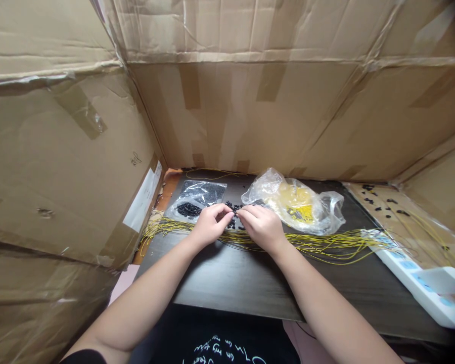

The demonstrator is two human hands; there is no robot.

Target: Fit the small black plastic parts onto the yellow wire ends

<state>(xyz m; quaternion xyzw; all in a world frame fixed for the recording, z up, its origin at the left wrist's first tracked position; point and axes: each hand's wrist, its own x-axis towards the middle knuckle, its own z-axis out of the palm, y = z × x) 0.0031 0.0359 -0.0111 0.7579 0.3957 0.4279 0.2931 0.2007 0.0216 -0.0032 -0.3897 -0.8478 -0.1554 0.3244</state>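
Note:
My left hand and my right hand meet fingertip to fingertip over the dark table. Both are closed in a pinch on something small that I cannot make out. Just beyond the fingers lies a loose heap of small black beads. A long bundle of thin yellow wires runs across the table under both hands. A clear bag of black beads lies beyond my left hand. Beyond my right hand sits a crumpled clear bag with yellow contents.
Taped cardboard walls close in the table at left, back and right. A white power strip lies at the right edge. A few black beads are scattered on cardboard at the far right.

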